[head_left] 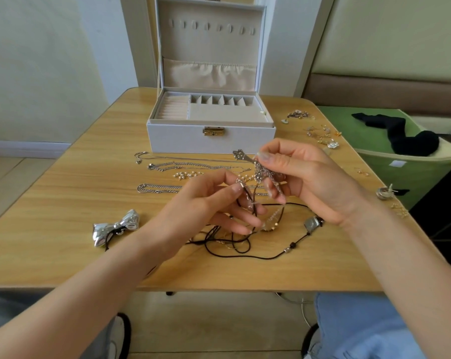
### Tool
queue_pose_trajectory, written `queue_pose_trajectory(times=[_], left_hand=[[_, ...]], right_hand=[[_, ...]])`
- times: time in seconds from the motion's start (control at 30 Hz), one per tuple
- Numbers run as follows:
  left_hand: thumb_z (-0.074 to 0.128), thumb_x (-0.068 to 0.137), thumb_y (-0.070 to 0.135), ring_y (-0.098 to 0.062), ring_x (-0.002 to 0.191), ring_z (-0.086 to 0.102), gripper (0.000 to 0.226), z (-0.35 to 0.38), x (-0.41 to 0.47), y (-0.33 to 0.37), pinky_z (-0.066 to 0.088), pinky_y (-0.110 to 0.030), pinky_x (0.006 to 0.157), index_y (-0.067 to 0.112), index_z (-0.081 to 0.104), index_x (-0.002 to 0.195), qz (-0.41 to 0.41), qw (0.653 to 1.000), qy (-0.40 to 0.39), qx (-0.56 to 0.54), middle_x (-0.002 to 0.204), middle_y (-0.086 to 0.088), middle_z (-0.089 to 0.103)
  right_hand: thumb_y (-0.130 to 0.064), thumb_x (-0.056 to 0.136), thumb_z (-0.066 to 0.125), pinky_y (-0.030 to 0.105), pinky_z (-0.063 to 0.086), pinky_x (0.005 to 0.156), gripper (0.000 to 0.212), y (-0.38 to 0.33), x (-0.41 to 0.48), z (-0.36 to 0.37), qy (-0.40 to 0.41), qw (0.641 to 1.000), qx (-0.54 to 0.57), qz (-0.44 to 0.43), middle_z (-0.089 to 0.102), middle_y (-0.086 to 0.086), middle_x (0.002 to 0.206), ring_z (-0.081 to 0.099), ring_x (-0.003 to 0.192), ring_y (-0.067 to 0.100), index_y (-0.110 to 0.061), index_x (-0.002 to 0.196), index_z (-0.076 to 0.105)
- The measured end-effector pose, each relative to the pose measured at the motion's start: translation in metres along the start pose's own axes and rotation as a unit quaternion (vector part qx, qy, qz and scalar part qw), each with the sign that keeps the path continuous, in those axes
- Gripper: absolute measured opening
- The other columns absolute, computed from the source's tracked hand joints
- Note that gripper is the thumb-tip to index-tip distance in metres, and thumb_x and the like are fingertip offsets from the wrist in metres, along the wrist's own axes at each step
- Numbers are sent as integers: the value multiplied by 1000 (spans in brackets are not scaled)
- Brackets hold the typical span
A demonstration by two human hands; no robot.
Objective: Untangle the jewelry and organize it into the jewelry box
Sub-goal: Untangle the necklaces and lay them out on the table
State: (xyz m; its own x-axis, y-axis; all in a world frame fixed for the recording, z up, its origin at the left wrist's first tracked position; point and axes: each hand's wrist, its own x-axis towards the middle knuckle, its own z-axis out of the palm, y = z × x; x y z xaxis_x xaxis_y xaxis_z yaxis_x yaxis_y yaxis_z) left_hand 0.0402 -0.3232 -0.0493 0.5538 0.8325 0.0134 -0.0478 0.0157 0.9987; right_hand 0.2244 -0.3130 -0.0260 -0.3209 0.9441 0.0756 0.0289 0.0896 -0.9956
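Note:
A white jewelry box (211,137) stands open at the back of the wooden table (64,255), its beige compartments showing. My right hand (310,180) pinches a silver ornate pendant (260,169) between thumb and fingers, above the table. My left hand (209,211) pinches a dark cord (247,194) that runs from the pendant down into a tangle of black cords (234,244) with beads and a square silver charm (312,224). Several silver chains (167,165) and a pearl piece (187,174) lie laid out in rows in front of the box.
A silver bow hair tie (115,227) lies at the left front. Small earrings and charms (320,133) are scattered at the back right, with rings (385,193) near the right edge. A green bin (405,164) with black cloth stands beside the table.

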Motion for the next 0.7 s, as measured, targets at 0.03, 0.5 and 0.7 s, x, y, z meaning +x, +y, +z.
queue_pose_trajectory(times=[0.03, 0.5, 0.7], left_hand=[[41, 97, 11, -28, 75, 71, 17, 0, 0, 1, 56, -27, 60, -3, 50, 93, -2, 1000, 3, 0, 85, -19, 70], [60, 78, 20, -17, 74, 67, 21, -11, -7, -4, 52, -22, 59, -1, 59, 85, 24, 999, 48, 10, 81, -6, 68], [60, 76, 23, -16, 54, 57, 19, -15, -10, -4, 48, -22, 52, 5, 58, 80, 6, 998, 44, 32, 65, -5, 62]], right_hand=[[-23, 76, 62, 20, 39, 41, 11, 0, 0, 0, -1, 1000, -5, 5, 55, 0, 60, 50, 51, 13, -14, 81, 60], [-22, 75, 62, 15, 27, 35, 14, 0, 3, 2, 23, 999, -23, 31, 55, 2, 60, 44, 44, 11, -12, 84, 58], [-15, 83, 60, 14, 22, 32, 6, 1, 4, 3, 32, 998, -30, 36, 56, 4, 63, 40, 39, 9, -11, 87, 58]])
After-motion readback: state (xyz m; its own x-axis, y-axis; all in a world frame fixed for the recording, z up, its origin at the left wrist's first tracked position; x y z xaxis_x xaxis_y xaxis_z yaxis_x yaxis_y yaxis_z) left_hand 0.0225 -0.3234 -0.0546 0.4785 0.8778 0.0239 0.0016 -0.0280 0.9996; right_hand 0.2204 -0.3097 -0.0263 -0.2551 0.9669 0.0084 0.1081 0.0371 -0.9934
